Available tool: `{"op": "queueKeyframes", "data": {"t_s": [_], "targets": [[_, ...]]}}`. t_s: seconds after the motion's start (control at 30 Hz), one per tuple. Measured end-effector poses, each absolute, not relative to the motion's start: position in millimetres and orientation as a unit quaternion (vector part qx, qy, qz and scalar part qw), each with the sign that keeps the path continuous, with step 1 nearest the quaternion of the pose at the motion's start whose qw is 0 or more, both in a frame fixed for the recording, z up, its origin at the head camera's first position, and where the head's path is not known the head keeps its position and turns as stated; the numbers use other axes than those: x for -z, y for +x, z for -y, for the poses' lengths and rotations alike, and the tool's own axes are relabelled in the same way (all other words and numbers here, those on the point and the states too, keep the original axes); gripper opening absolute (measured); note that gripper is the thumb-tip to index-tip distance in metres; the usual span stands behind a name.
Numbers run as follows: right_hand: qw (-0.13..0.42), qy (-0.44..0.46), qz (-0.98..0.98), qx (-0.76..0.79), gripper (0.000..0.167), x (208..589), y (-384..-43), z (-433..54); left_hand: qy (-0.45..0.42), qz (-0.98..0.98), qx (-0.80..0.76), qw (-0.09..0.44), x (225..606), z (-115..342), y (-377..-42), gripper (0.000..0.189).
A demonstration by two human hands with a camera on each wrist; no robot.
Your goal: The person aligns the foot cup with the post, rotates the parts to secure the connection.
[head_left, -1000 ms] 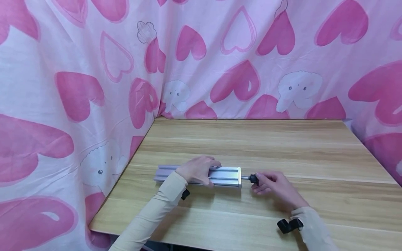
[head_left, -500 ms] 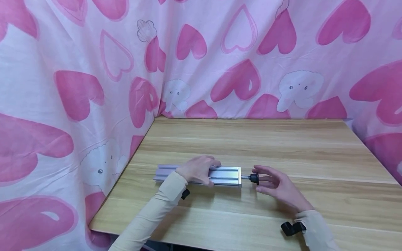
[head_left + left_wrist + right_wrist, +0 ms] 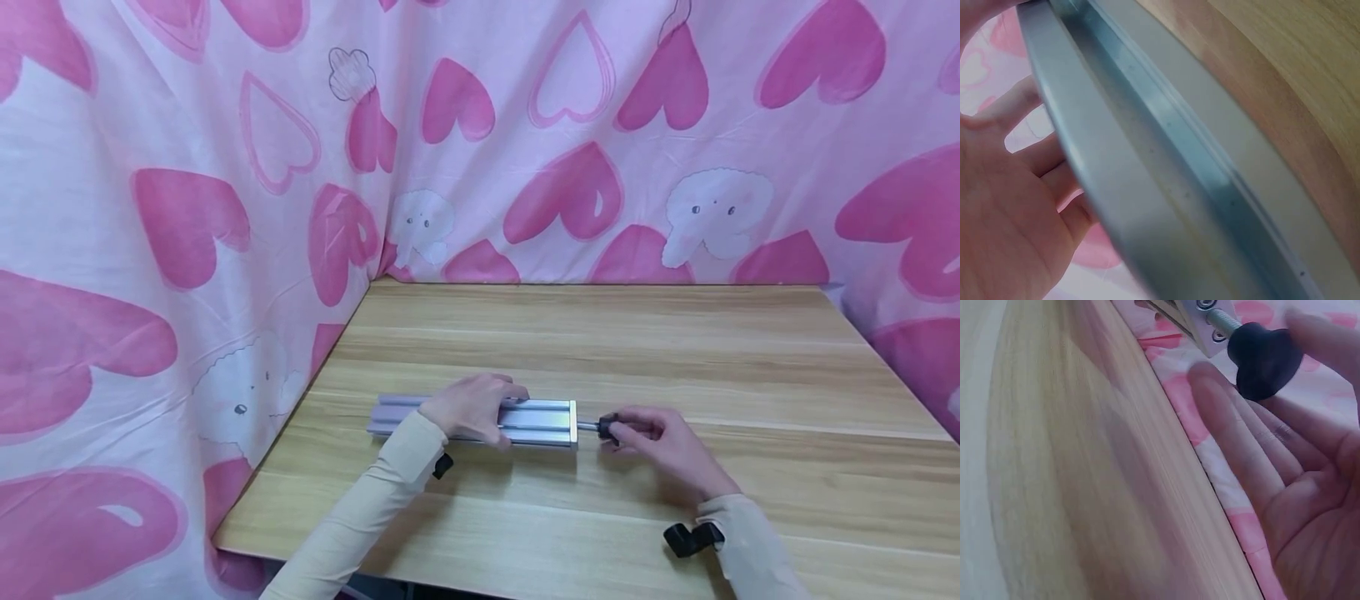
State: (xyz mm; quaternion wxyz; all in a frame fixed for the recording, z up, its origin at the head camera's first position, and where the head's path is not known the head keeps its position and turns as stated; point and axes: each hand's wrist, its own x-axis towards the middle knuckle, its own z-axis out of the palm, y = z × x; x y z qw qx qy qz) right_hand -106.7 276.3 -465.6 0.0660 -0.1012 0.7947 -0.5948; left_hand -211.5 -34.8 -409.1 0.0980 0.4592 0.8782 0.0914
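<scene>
A silver aluminium profile (image 3: 540,414) with long grooves lies across the wooden table, a flat plate closing its right end. From above, my left hand (image 3: 471,408) grips it near the middle, thumb on the near side and fingers over the far side. The left wrist view shows a groove of the profile (image 3: 1166,150) close up, with the left hand (image 3: 1010,200) beside it. A threaded rod (image 3: 588,426) sticks out of the end plate and carries a black lobed knob (image 3: 1266,359). My right hand (image 3: 660,442) pinches this knob between thumb and fingers.
The wood-grain table (image 3: 600,342) extends behind and to the right of the profile. Curtains (image 3: 465,192) with pink hearts hang along its back and sides. A black wrist mount (image 3: 692,540) sits on the right sleeve, and another (image 3: 442,465) shows below the left wrist.
My right hand held the knob, opened its fingers away from it, and now pinches it again. The knob looks turned. The left hand and the profile have stayed put.
</scene>
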Motion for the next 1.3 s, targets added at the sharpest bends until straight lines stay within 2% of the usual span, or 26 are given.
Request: {"op": "queueKeyframes", "data": {"t_s": [0.13, 0.37, 0.43, 0.57, 0.7, 0.83, 0.93, 1.07, 1.2, 1.3], "targets": [[0.112, -0.085, -0.778, 0.613, 0.051, 464.6, -109.2, -273.7, 0.464, -0.876, -0.090, 0.096, 408.6, 33.5, -210.9, 0.073], [0.145, -0.067, -0.780, 0.605, 0.068, 462.5, -108.2, -274.1, 0.469, -0.873, -0.091, 0.096, 410.7, 31.7, -211.5, 0.073], [0.135, -0.064, -0.793, 0.590, 0.066, 462.1, -105.8, -275.7, 0.469, -0.873, -0.090, 0.095, 411.1, 31.6, -211.5, 0.073], [0.074, -0.080, -0.824, 0.555, 0.050, 463.5, -100.7, -279.9, 0.465, -0.876, -0.088, 0.096, 410.6, 31.5, -211.2, 0.074], [0.031, -0.145, -0.794, 0.589, 0.063, 466.0, -101.2, -282.0, 0.458, -0.879, -0.088, 0.101, 409.5, 32.1, -210.0, 0.074], [0.028, -0.154, -0.778, 0.608, 0.060, 466.0, -102.5, -282.2, 0.453, -0.881, -0.086, 0.104, 409.6, 32.7, -209.1, 0.074], [0.046, -0.110, -0.793, 0.597, 0.052, 464.0, -102.2, -281.6, 0.452, -0.882, -0.088, 0.104, 410.0, 32.5, -208.7, 0.074], [0.097, -0.071, -0.793, 0.597, 0.047, 460.7, -104.0, -279.0, 0.454, -0.881, -0.089, 0.101, 409.9, 32.0, -208.6, 0.073], [0.138, -0.069, -0.782, 0.603, 0.059, 459.3, -107.4, -276.6, 0.457, -0.880, -0.084, 0.098, 409.3, 31.0, -208.0, 0.073], [0.148, -0.076, -0.778, 0.606, 0.065, 458.8, -107.0, -276.1, 0.456, -0.881, -0.083, 0.099, 408.7, 30.2, -207.4, 0.073]]}}
